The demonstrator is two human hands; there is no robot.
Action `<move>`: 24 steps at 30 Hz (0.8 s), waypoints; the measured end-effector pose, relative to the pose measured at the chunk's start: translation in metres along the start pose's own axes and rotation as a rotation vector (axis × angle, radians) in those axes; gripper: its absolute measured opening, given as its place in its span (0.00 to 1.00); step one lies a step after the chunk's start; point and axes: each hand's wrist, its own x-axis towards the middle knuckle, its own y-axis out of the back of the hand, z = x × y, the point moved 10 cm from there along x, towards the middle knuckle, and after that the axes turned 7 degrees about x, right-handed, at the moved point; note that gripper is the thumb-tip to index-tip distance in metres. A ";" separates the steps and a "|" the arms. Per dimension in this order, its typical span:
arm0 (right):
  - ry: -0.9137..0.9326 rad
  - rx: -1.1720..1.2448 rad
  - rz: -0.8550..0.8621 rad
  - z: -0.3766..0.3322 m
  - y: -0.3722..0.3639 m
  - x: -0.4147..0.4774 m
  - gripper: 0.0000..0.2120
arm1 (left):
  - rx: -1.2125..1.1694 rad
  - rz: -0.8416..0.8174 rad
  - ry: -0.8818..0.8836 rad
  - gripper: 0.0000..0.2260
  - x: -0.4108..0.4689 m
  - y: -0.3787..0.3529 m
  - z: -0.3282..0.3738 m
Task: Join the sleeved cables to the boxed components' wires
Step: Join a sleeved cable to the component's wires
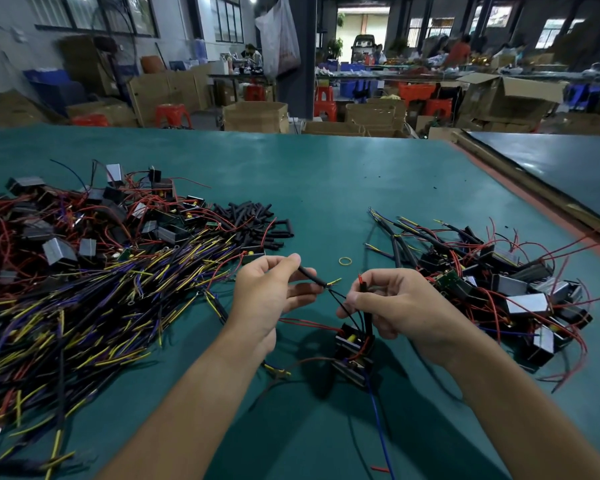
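While hands (267, 296) (399, 306) pinch wires (334, 298), component (354, 348) dangles.

cables (94, 306) left | tubing (253, 223) at their far edge | components (520, 289) right (rubber band (345, 261) between) | all on table (326, 174)

The table (326, 174) is showing plain teal. The cable (312, 277) is looking black with a yellow tip. The box (354, 344) is showing black, trailing red and blue wires (383, 445). The pile (101, 299) is mixing yellow, purple and red.
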 end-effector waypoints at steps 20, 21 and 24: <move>0.116 -0.004 0.064 -0.011 0.006 -0.001 0.13 | 0.352 -0.406 0.091 0.09 -0.016 -0.030 -0.008; 0.119 -0.006 0.059 -0.012 0.005 -0.001 0.13 | 0.362 -0.397 0.095 0.09 -0.015 -0.029 -0.008; 0.134 -0.019 0.063 -0.014 0.004 -0.002 0.12 | 0.398 -0.401 0.113 0.08 -0.014 -0.027 -0.010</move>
